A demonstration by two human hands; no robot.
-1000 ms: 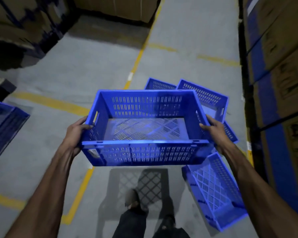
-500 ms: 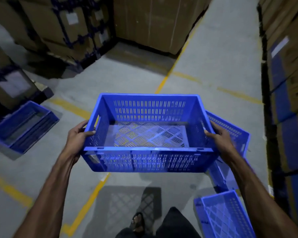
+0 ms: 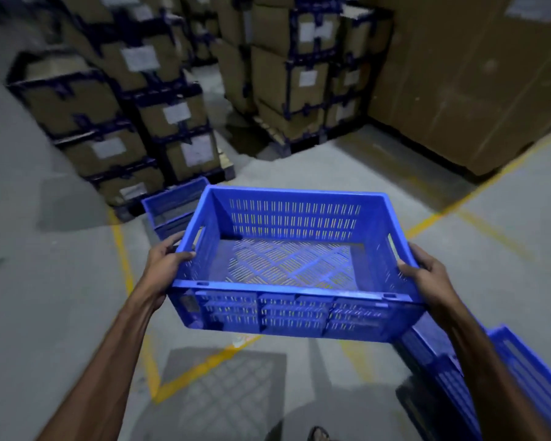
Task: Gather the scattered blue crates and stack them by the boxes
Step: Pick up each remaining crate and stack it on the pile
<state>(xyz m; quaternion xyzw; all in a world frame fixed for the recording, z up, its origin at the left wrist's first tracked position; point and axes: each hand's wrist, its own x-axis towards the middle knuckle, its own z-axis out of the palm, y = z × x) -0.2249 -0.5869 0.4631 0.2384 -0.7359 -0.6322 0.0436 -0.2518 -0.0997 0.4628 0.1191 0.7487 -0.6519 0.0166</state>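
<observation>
Same two-handed grip on crate (image 3: 295, 268), boxes (image 3: 159, 119) nearer

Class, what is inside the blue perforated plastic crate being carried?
Nothing: the blue perforated plastic crate shows only its bare lattice floor. The near inner wall is hidden from this angle.

Both arms reach forward from the lower corners of the frame, each hand gripping one end of a blue crate (image 3: 291, 265).

The left hand (image 3: 166, 265) sits at centre left, thumb hooked over the rim and fingers curled round the end wall. The right hand (image 3: 427, 275) sits at centre right, thumb over the rim. Both forearms are bare and nearly straight.
</observation>
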